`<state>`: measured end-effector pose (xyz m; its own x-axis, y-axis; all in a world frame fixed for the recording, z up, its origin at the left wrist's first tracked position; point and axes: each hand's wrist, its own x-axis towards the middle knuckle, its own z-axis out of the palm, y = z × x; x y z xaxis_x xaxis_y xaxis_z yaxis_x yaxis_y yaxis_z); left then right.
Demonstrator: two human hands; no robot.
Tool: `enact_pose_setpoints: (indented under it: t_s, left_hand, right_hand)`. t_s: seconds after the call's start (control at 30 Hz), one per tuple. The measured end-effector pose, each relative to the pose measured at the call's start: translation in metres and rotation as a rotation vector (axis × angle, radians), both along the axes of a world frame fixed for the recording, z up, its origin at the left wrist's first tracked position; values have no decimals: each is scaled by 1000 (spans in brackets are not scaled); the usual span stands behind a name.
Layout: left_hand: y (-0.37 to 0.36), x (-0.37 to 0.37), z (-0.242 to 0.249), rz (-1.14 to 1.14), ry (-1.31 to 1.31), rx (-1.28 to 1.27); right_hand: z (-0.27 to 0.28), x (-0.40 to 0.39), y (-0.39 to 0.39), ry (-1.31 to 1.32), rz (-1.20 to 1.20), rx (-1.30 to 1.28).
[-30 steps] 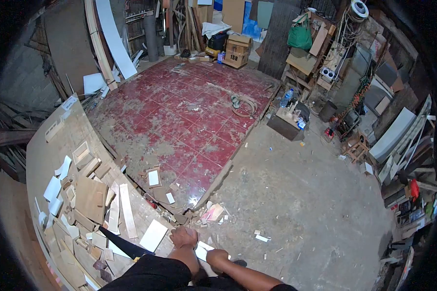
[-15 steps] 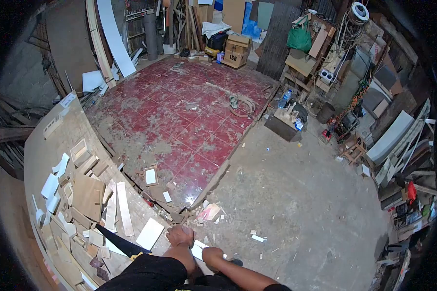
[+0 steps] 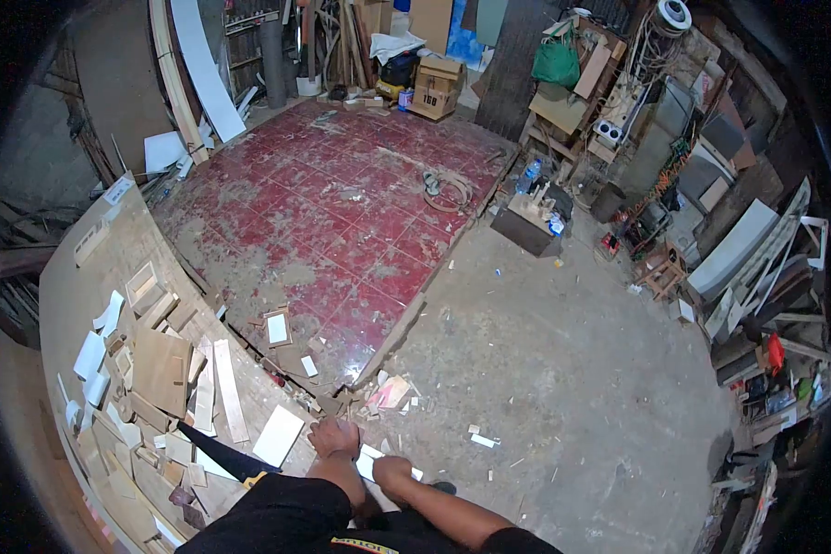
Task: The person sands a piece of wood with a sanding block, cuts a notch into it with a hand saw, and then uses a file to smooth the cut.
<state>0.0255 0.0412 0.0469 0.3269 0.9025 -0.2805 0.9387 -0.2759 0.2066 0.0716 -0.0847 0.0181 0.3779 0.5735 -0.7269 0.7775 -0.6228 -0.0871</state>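
Note:
Low in the view, my left hand (image 3: 334, 438) is at the workbench edge, its fingers bent downward. What is under those fingers is hidden. Just right of it, my right hand (image 3: 394, 475) is closed on a narrow white board (image 3: 368, 461), which shows between the two hands and past the right knuckles. Left of my left hand, a white rectangular panel (image 3: 278, 436) lies flat on the bench. A handsaw (image 3: 220, 456) with a dark blade and a yellow part on its handle rests nearby, partly covered by my dark clothing.
Wood offcuts and a brown board (image 3: 162, 369) crowd the workbench (image 3: 83, 277). Beyond it are dusty red tiles (image 3: 314, 222) and a concrete floor (image 3: 563, 369) with scraps. A dark box (image 3: 523, 231) with a bottle stands on the right, and a cardboard box (image 3: 436, 90) at the back.
The whole view has shifted slightly left and up. Both hands stay close together by the white board, with little visible change in their pose.

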Motion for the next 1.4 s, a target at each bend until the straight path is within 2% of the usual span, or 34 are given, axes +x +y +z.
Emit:
enact_pose_setpoints:
  t_s: [0.07, 0.13, 0.17, 0.2, 0.27, 0.37, 0.5, 0.6, 0.73, 0.83, 0.93, 1.0, 1.03, 1.07, 1.1, 1.13, 1.2, 1.33, 1.4]
  left_hand:
    - [1, 4, 3, -21, -8, 34]
    - [-2, 1, 9, -9, -13, -44]
    - [0, 1, 9, -18, -10, -33]
    - [1, 2, 6, -17, -24, -29]
    - [0, -1, -2, -5, -37, -33]
    - [0, -1, -11, -3, -25, -12]
    - [3, 1, -4, 12, -27, -29]
    - [3, 2, 5, 12, -34, -50]
    - [0, 0, -12, 54, -73, 25]
    - [3, -2, -10, 45, -5, -10]
    - [4, 3, -5, 40, 7, -34]
    - [3, 1, 2, 34, 19, -47]
    - [0, 1, 6, 17, 27, -62]
    - [3, 1, 7, 0, 36, -70]
    - [6, 1, 6, 4, 36, -56]
    - [5, 1, 1, 5, 40, -36]
    - [3, -1, -4, 6, 46, -23]
    - [6, -1, -5, 2, 38, -45]
    - [3, -1, -2, 3, 39, -63]
  right_hand:
    - [-52, -4, 7, -22, -100, -26]
    - [14, 9, -7, 43, -32, 51]
    - [0, 11, -17, 73, 15, 31]
    - [32, 17, -20, 92, 9, 5]
    - [50, 20, -27, 114, 11, -30]
    - [48, 5, -17, 2, -54, -36]
    - [-1, -3, 12, 23, -106, -18]
    - [-14, 0, 8, 25, -28, -12]
    - [29, 10, -14, 35, 67, -37]
    - [37, 12, -15, 78, 8, -60]
    - [-1, 1, 2, 26, 86, -105]
    - [-19, 0, 3, -13, 52, -29]
    - [-29, 1, -3, 4, 121, -33]
    - [-25, 5, 1, 20, 191, -28]
    - [-19, 6, -1, 39, 95, -92]
    - [-1, 6, -11, 7, -18, -35]
    - [44, 14, -20, 71, 41, -62]
    - [32, 11, -1, 35, 3, -109]
    - [11, 12, 11, 118, 220, -127]
